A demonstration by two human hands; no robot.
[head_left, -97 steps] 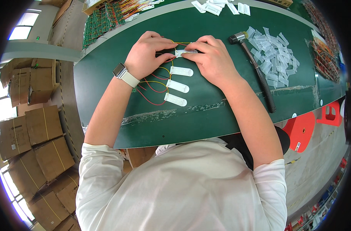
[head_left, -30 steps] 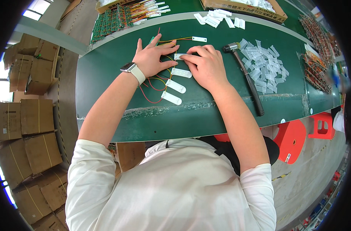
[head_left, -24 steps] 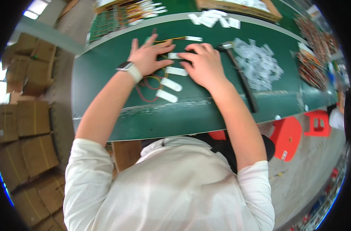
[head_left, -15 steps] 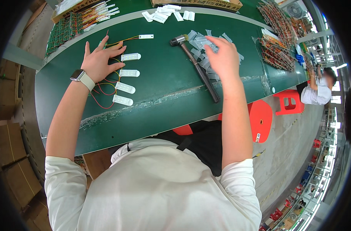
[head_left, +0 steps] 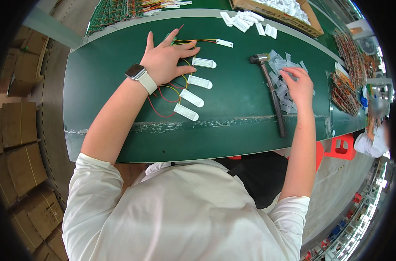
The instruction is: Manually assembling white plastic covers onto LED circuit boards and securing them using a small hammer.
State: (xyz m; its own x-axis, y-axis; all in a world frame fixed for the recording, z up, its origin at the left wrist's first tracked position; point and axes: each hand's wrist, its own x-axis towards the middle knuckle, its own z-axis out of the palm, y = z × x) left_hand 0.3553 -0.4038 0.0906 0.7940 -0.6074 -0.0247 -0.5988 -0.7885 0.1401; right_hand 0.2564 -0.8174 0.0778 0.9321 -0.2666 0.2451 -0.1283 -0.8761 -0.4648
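My left hand [head_left: 167,61] lies with fingers spread over a green circuit board [head_left: 173,40], mostly hidden beneath it. Red and yellow wires run from under this hand to several white LED strips in clear-ended sleeves, such as the nearest LED module [head_left: 186,112], lined up to its right. One bare white strip [head_left: 224,43] lies farther back on its wires. Over a pile of clear plastic sleeves [head_left: 286,96], my right hand [head_left: 299,87] has thumb and forefinger drawn together; what is between them is too small to make out. A hammer [head_left: 272,93] lies left of that pile.
White plastic pieces [head_left: 243,21] lie at the green table's [head_left: 232,143] back, beside a cardboard box [head_left: 309,27] of similar pieces. Wired circuit boards [head_left: 115,15] are stacked back left, with bundled wires [head_left: 345,93] at right. A person [head_left: 374,139] sits beyond a red stool [head_left: 342,147].
The view has swung, shifting the table rightward in the picture. My right hand's thumb and forefinger have closed together over the plastic sleeves. My left hand stays spread on the board.
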